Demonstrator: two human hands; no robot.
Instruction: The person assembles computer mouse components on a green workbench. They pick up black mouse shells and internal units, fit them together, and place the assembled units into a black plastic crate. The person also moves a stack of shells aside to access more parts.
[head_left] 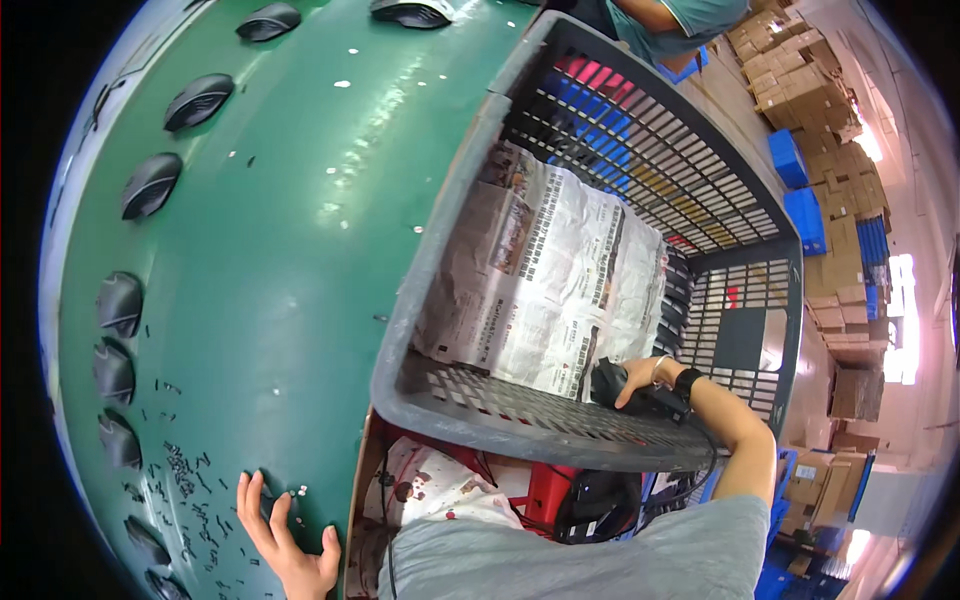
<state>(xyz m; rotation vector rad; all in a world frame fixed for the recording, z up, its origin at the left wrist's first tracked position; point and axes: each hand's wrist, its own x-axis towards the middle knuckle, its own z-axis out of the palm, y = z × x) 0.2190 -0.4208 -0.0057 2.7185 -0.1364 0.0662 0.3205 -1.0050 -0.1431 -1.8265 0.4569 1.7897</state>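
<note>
My right hand (645, 378) reaches into a large grey plastic crate (390, 370) and grips a black computer mouse (607, 381) at the near edge of the newspaper (560, 270). Its far fingers are partly hidden. A dark strap circles that wrist, with a black cord hanging below it. On the green table (290, 250), my left hand (287, 545) lies with its fingers stretched and apart. A small dark piece (267, 502) shows between those fingers; most of it is hidden. More black pieces (676, 300) stand in a row beside the newspaper.
Several black mice (120, 304) line the table's left side. Small black bits (190, 500) are scattered near my left hand. A red box (547, 495) and patterned cloth (430, 480) sit below the crate. Another person's arm (650, 15) shows beyond it; cardboard boxes (835, 250) are stacked right.
</note>
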